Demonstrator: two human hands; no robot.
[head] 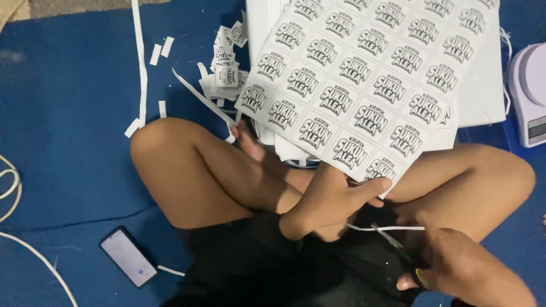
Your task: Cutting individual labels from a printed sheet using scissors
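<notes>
open blue mat (68, 102) left, phone (128, 257) and cable (11, 187) nearby, scale (528, 96) crowding right

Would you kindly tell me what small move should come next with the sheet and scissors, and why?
Probably close the scissors in the right hand a little further along the sheet's lower edge. The left hand grips the printed label sheet at its near corner, and a thin white strip hangs partly cut beside the blades.
</notes>
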